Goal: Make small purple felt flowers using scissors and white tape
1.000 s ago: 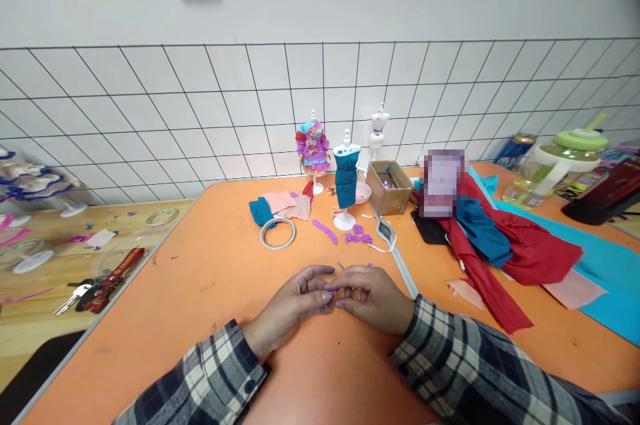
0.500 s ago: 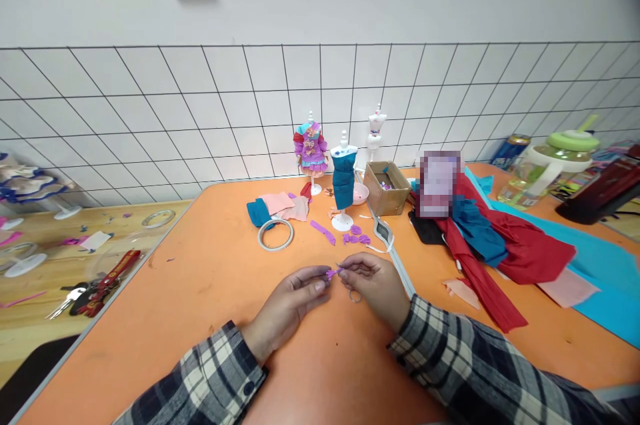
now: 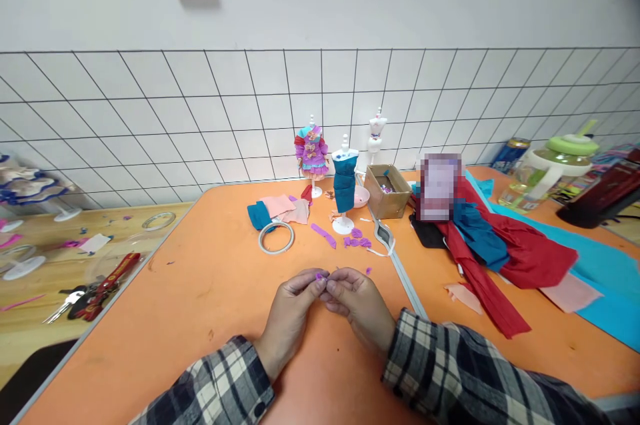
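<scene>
Scrap of purple fabric (image 3: pixel 320 276), small and crumpled, pinched above the near middle of the orange tabletop (image 3: pixel 210 291). From my remote seat I read both sets of fingers as closed on it. The left hand (image 3: pixel 291 313) nips it between thumb and forefinger, and the right hand (image 3: pixel 361 305) meets it from the other side, fingertips touching. Both wrists emerge from dark plaid sleeves (image 3: pixel 450 371) at the lower edge.

Just beyond the hands lie loose purple fabric bits (image 3: pixel 358 241) and a purple fabric strip (image 3: pixel 324 235). To their left I see a white tape ring (image 3: pixel 276 237) beside folded teal and pink cloth pieces (image 3: pixel 280 207). Behind these stand three small white dress forms: one in a teal dress (image 3: pixel 345 183), one in a purple ruffled dress (image 3: pixel 311 151), and one bare (image 3: pixel 377 130). An open brown cardboard box (image 3: pixel 387 181) sits just right of the teal one. Red cloth (image 3: pixel 525 251) sprawls over the right of the table. Well apart on the left, keys with a red strap (image 3: pixel 95 285) lie on a wooden surface (image 3: pixel 40 325).
</scene>
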{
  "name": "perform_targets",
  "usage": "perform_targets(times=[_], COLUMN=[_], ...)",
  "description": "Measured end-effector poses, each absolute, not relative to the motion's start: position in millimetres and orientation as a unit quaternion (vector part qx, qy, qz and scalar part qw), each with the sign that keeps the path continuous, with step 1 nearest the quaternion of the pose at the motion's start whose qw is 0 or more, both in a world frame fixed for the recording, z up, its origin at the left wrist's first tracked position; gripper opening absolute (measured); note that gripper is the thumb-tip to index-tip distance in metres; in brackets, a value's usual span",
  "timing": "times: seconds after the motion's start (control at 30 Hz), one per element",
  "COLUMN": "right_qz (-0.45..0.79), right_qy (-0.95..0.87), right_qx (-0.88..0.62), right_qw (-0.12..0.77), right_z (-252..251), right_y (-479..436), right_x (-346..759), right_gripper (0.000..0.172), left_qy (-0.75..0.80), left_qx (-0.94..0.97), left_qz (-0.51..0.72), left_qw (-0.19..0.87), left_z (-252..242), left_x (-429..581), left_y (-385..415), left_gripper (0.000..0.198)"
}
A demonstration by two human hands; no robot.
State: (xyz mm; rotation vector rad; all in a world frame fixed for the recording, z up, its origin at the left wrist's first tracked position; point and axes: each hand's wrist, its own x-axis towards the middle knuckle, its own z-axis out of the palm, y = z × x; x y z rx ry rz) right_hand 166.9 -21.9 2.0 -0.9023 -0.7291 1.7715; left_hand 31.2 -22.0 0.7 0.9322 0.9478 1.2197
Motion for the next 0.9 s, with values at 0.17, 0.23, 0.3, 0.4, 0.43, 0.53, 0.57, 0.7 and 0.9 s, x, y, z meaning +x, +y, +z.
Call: perform_targets(times=[0.17, 0.23, 0.3, 0.4, 0.43, 0.53, 0.57, 0.7, 0.9], right_qz=[0.691, 0.608, 0.507, 0.403, 0.395, 0.412, 0.416, 0.390, 0.478], right_qy=[-0.392, -0.481, -0.589, -0.687, -0.693, -0.680, -0.677, -0.683, -0.648], right_qx=[-0.384, -0.400, -0.406, -0.408, -0.411, -0.414, -0.416, -0.435, -0.423], right_qw=[0.470, 0.488, 0.481, 0.446, 0.442, 0.443, 0.442, 0.440, 0.416], right_z=[-1.7, -0.8, 1.4, 3.8, 4.0, 3.6, 3.6, 5.0, 7.6], right_y=[-21.5, -19.3, -17.3, -15.1, -14.6, -13.2, -12.9, -12.6, -9.5], right_x=[171.5, 177.9, 184.5, 189.9, 190.3, 189.9, 189.8, 190.3, 193.1], right_gripper=[0.034, 0.033, 0.038, 0.029, 0.024, 0.016, 0.014, 0.008, 0.010], left_qy=[0.432, 0.464, 0.487, 0.502, 0.505, 0.501, 0.495, 0.468, 0.441], left_qx=[0.435, 0.484, 0.543, 0.610, 0.627, 0.665, 0.673, 0.695, 0.725], left_qz=[0.513, 0.493, 0.457, 0.422, 0.418, 0.407, 0.404, 0.396, 0.375], left_qw=[0.601, 0.555, 0.509, 0.444, 0.422, 0.377, 0.373, 0.375, 0.374], left_z=[5.3, 10.4, 15.2, 18.6, 18.6, 17.3, 17.2, 20.3, 27.2], left_x=[27.1, 23.8, 20.5, 17.1, 16.4, 14.2, 13.5, 12.3, 14.3], left_y=[-18.6, -17.0, -16.2, -17.1, -17.5, -17.9, -17.6, -16.7, -18.2], left_gripper=[0.019, 0.019, 0.015, 0.010, 0.009, 0.009, 0.009, 0.008, 0.010])
